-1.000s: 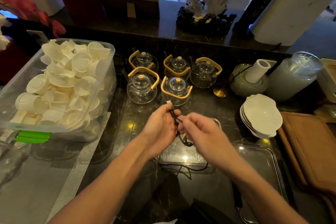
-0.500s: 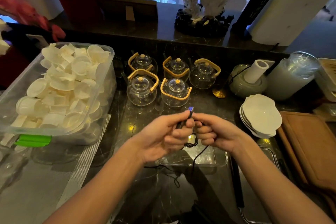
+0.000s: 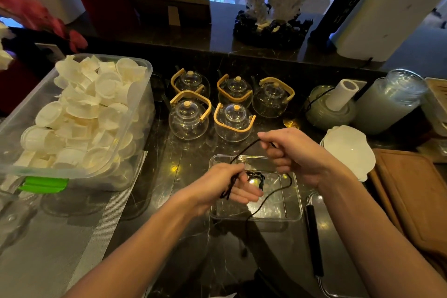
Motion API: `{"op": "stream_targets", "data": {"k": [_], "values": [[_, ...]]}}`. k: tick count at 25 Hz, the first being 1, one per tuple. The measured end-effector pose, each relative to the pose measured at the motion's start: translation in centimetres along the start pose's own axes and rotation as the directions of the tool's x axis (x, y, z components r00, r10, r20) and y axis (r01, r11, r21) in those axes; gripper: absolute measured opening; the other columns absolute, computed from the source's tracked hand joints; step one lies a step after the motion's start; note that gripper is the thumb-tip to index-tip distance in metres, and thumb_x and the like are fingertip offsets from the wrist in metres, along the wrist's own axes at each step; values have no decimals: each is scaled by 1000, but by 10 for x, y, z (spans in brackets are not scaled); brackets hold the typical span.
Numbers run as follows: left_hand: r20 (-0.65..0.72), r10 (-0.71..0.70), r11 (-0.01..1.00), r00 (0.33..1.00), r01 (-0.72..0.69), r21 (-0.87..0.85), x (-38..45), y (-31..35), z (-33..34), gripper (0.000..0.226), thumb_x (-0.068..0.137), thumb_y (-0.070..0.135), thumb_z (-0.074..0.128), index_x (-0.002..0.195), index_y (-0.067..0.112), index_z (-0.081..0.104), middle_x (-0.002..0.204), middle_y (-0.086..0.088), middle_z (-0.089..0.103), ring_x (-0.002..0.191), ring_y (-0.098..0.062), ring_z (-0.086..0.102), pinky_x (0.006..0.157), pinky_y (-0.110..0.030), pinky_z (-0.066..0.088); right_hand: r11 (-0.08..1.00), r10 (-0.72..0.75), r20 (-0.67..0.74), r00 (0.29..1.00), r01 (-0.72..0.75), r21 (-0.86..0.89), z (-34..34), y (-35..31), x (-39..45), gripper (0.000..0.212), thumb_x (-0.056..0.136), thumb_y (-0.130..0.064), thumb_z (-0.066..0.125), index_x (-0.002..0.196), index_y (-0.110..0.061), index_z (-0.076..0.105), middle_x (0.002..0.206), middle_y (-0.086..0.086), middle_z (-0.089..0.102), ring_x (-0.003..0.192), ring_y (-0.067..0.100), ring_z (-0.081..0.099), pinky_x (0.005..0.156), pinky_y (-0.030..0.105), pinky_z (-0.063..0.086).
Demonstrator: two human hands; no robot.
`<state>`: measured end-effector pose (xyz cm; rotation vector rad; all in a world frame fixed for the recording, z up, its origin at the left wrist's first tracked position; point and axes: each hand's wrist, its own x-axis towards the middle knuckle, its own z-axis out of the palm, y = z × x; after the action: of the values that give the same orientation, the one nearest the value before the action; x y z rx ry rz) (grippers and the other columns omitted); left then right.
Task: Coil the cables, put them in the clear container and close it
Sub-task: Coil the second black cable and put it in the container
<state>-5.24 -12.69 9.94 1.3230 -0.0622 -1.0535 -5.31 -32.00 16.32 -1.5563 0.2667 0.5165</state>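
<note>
A thin black cable (image 3: pixel 244 151) stretches between my two hands over the clear container (image 3: pixel 294 203), which sits open on the dark counter. My left hand (image 3: pixel 225 189) pinches a few gathered loops of the cable. My right hand (image 3: pixel 294 152) is closed on the cable farther up and to the right. The loose end trails down across the container and off the counter's front. A small black coiled cable (image 3: pixel 256 178) lies inside the container. The container's lid (image 3: pixel 321 203) lies just to its right.
Several glass teapots (image 3: pixel 233 121) with wooden handles stand just behind my hands. A large plastic tub of white cups (image 3: pixel 72 118) fills the left. Stacked white dishes (image 3: pixel 348 147), a wooden board (image 3: pixel 411 196) and a glass jar (image 3: pixel 389 101) are on the right.
My hands have drawn apart: the right hand rose up and right, pulling the cable taut, while the left hand dropped lower with the loops.
</note>
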Motion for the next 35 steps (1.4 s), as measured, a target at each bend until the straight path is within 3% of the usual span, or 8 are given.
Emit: {"op": "stream_targets", "data": {"k": [4, 7, 11, 16, 20, 26, 31, 35], "values": [[57, 140, 829, 989, -85, -553, 1, 13, -1, 37, 99, 29, 32, 89, 5, 58, 105, -26, 72, 101, -35, 70, 97, -43, 53, 991, -133, 47, 990, 134, -5, 19, 13, -21, 30, 105, -26, 52, 82, -20, 72, 58, -6, 42, 43, 4, 31, 38, 16, 25], [-37, 183, 698, 982, -156, -699, 6, 26, 3, 38, 106, 31, 33, 90, 7, 58, 107, -22, 73, 98, -30, 73, 91, -38, 57, 988, -127, 124, 984, 136, -71, 38, 43, -29, 28, 107, -26, 51, 91, -16, 71, 60, -5, 48, 44, 5, 36, 40, 17, 29], [38, 230, 710, 972, -141, -690, 3, 38, 9, 29, 106, 29, 37, 88, 14, 53, 62, 6, 46, 45, -5, 40, 44, -17, 35, 988, -55, 154, 987, 77, -138, 36, 80, -20, 46, 99, -50, 61, 65, -20, 62, 54, 0, 45, 46, 13, 39, 47, 26, 37], [489, 211, 853, 846, 85, -516, -9, 32, 11, 36, 105, 29, 33, 75, 16, 49, 53, 10, 27, 40, -3, 18, 38, -21, 7, 960, 167, 286, 944, -222, 173, -8, 83, 2, 49, 69, -56, 88, 58, -27, 51, 50, -10, 31, 42, 6, 27, 44, 20, 23], [608, 26, 976, 794, 111, -186, -4, 10, 14, 34, 105, 32, 36, 76, 18, 47, 55, 13, 31, 42, -4, 18, 39, -23, 11, 976, 211, 245, 946, -190, -107, -20, 45, 19, 43, 84, -56, 74, 61, -23, 59, 48, -8, 32, 41, 7, 27, 41, 19, 26], [308, -39, 962, 951, 120, -247, 6, -4, 2, 43, 100, 53, 32, 80, 18, 48, 61, 7, 27, 48, -9, 19, 47, -23, 15, 947, -40, 109, 993, 73, -314, -14, -8, 0, 38, 104, -37, 56, 74, -17, 69, 53, -8, 41, 40, 5, 32, 37, 18, 27], [-65, 66, 927, 996, -85, -364, 17, 9, 5, 44, 106, 44, 40, 84, 13, 61, 68, -2, 55, 59, -13, 55, 59, -26, 47, 678, -350, 88, 933, 316, -664, 33, 30, -33, 21, 104, -28, 52, 91, -23, 68, 76, -9, 68, 64, 4, 60, 60, 29, 51], [-101, 177, 732, 979, -200, -651, 20, 24, 6, 35, 106, 28, 45, 93, 2, 65, 81, -10, 70, 78, -21, 75, 71, -30, 63, 814, -280, -29, 959, 222, -537, 44, 69, -30, 38, 106, -38, 49, 78, -19, 67, 59, -6, 59, 52, 7, 52, 60, 39, 49]]}}
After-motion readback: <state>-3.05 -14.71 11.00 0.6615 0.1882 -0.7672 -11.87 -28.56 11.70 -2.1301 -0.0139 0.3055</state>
